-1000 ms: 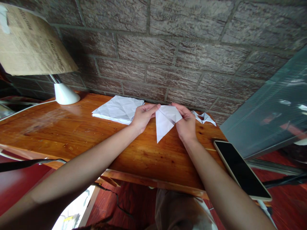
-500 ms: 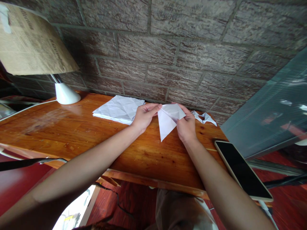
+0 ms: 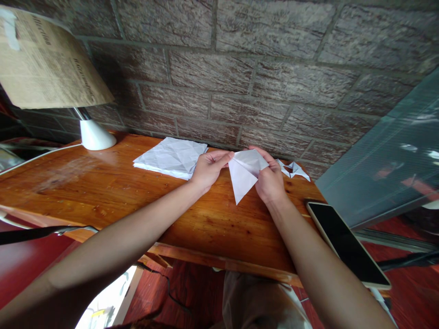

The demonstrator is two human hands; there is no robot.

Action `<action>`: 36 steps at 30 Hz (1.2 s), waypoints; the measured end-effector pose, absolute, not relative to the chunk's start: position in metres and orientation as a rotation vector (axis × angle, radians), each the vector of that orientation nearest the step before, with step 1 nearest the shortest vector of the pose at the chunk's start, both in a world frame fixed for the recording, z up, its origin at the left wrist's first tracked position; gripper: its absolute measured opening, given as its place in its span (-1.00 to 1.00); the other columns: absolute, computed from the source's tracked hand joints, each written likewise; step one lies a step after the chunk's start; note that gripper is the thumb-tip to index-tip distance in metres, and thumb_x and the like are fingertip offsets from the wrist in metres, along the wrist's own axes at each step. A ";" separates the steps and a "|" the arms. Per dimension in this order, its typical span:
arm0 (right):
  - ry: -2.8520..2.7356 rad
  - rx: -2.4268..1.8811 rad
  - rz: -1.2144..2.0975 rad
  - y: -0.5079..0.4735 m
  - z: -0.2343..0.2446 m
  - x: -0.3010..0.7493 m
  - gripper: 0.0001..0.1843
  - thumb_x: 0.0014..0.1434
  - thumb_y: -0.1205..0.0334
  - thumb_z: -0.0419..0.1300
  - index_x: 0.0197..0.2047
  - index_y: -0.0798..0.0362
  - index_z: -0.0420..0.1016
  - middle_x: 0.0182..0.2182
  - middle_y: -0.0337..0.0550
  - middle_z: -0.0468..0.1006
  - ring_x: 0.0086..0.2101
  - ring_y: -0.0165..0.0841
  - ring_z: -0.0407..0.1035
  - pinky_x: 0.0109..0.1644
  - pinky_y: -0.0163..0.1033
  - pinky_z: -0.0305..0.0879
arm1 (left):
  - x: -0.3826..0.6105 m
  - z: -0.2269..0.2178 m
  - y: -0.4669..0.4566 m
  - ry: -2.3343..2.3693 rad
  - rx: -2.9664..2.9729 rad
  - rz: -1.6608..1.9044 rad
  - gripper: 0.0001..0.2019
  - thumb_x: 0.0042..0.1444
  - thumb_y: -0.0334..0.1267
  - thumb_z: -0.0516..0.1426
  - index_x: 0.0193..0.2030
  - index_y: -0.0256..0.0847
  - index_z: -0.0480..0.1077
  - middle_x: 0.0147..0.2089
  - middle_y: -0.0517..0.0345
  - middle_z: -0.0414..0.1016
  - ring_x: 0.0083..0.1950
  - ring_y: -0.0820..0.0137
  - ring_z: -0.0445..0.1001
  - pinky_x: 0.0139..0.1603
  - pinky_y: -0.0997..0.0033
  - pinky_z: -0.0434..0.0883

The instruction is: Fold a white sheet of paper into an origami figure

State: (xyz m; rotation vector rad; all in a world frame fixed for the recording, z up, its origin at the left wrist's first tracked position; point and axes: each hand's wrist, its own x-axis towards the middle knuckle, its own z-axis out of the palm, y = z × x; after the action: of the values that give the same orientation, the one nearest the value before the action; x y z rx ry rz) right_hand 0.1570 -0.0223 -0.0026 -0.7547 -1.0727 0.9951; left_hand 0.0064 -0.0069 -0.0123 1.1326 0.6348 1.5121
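Observation:
A folded white paper triangle (image 3: 244, 173) is held up over the wooden table (image 3: 103, 192), its tip pointing down at the tabletop. My left hand (image 3: 208, 168) pinches its upper left corner with thumb and fingers closed. On the right edge my right hand (image 3: 270, 180) grips the paper, fingers curled around the fold. Both hands are near the far side of the table, close to the brick wall.
A stack of creased white sheets (image 3: 169, 157) lies left of my hands. A small folded paper figure (image 3: 293, 169) sits behind my right hand. A dark phone (image 3: 345, 244) lies at the table's right edge. A lamp with a white base (image 3: 94, 135) stands at the far left.
The paper triangle and both hands have shifted slightly to the right, and the right hand's fingers have closed further over the paper's right fold.

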 end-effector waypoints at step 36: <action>-1.577 -0.854 0.321 -0.030 -0.012 0.169 -0.58 0.17 0.42 0.15 0.03 -0.08 0.62 -0.04 -0.16 0.65 -0.05 -0.24 0.53 0.11 -0.12 0.41 | 0.001 -0.006 -0.003 0.610 0.973 1.470 -0.61 -0.21 -0.05 0.47 -0.29 -0.24 0.61 -0.30 0.12 0.64 -0.23 0.37 0.55 -0.07 0.35 0.42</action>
State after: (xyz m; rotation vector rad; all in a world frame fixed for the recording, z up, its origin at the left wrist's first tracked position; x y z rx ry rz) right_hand 0.1687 -0.0297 -0.0118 -0.8540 -1.5774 0.3206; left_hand 0.0012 -0.0027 -0.0060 0.9728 0.6098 1.4697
